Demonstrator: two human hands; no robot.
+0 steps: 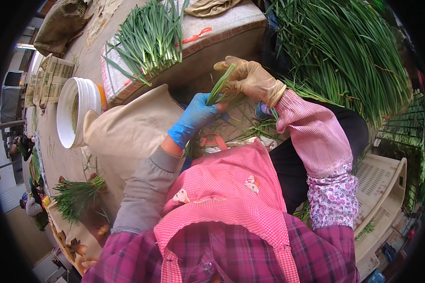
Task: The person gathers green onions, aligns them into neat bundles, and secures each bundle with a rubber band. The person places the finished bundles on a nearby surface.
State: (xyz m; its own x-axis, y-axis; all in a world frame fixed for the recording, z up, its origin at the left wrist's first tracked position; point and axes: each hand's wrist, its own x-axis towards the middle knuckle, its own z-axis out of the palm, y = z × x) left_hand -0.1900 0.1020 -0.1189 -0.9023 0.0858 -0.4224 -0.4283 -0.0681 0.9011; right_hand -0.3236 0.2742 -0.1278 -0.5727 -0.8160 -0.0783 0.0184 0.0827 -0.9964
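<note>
My left hand, in a blue glove with a bare thumb tip showing, grips a few green stalks in front of the pink checked apron. My right hand, in a tan rubber glove, is at the same stalks, fingers bent around their far side; whether it pinches any is not plain. Ahead, a fanned bunch of leafy greens lies on a block covered with a printed woven sack, beside a red tie. A large heap of long green leaves rises at the right.
A white plastic bucket stands at the left by a beige cloth. Tied greens lie lower left. Beige plastic crates are at the right, and more crates at the upper left. Loose leaves litter the floor. People are far left.
</note>
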